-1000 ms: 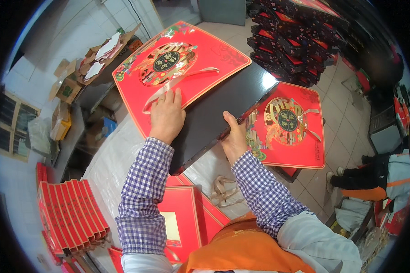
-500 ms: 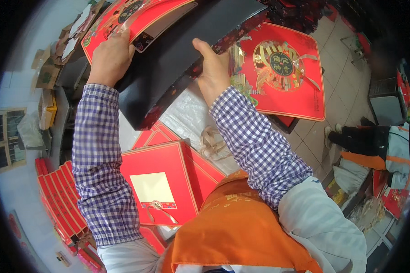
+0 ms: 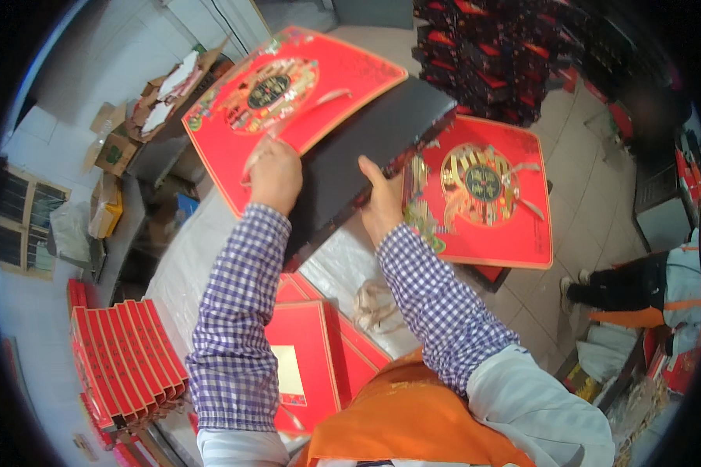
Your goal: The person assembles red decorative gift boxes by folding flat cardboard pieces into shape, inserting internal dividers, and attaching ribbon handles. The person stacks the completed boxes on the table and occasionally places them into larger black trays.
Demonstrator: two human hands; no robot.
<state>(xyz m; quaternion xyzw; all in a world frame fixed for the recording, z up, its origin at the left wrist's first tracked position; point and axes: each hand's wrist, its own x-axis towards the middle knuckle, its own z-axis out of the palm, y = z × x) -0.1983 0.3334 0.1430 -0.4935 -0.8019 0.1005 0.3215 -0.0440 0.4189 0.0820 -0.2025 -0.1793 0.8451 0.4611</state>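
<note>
Right at the table edge, both hands grip the black box: the left hand (image 3: 275, 175) is closed over its upper left edge beside the red lid (image 3: 288, 101), and the right hand (image 3: 382, 204) presses its lower side, so keeping the black box (image 3: 366, 152) level and square looks wise. Half a second ago it was hoisted up close; now it sits lower and farther out, lid showing fully.

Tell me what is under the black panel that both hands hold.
Under the black panel shows a white-covered table, with the left hand and right hand on it; whatever lies directly beneath is hidden.
</note>
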